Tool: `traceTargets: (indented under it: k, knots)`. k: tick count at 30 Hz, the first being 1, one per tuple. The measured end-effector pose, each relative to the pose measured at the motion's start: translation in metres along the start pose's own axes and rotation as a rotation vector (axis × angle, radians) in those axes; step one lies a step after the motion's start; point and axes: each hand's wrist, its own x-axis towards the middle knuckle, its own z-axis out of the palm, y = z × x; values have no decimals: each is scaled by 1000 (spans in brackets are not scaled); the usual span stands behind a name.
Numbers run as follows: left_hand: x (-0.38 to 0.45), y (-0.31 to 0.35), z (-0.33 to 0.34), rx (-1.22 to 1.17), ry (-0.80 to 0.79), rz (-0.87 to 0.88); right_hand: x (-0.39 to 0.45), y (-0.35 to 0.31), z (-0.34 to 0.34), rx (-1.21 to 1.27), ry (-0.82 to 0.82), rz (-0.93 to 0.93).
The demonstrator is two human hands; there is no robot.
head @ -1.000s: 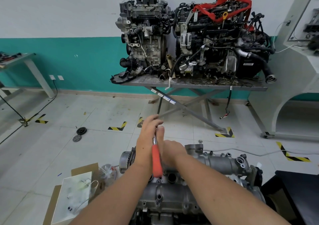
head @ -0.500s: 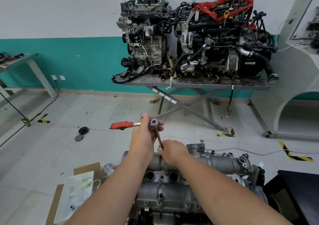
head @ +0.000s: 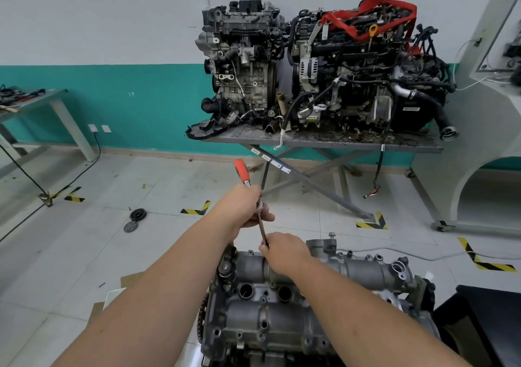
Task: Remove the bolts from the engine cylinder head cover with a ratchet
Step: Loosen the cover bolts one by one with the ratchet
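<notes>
Left hand (head: 246,207) grip clamped round head end of red-handled steel ratchet (head: 242,170), handle pointing up and away. Thin steel extension bar (head: 262,230) runs down-right to right hand (head: 283,252), grip pinched on its lower end. Grey cast-alu cylinder head cover (head: 282,310) lies directly below; bolt hidden under right hand, judged nearer that hand.

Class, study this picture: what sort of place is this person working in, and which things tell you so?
Probably an engine repair workshop or training garage. Two dirty car engines stand on a grey metal folding table, and yellow-black hazard tape marks are stuck to the white tiled floor.
</notes>
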Motion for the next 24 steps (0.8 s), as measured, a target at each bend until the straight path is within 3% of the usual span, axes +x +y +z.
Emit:
traceTargets:
  k: [4,8,11,16,19,22,24]
  knots:
    - [-2,16,1,366,-22,51,0,0,-1,5,-4,-12]
    - [-3,22,7,1094,27,373,-2,2,-4,56,-36,-34]
    - [-4,10,18,1314,139,551,-2,2,-5,42,-39,-43]
    - [-7,-17,18,1384,325,924,-8,-2,-8,-5,-22,-72]
    - [-9,-35,20,1174,515,1159,-11,-5,-9,144,25,-109]
    - [-4,-54,24,901,573,1219,-15,-5,-11,243,-33,-86]
    - [-3,-67,26,672,477,1122,-13,-4,-10,161,-63,-41]
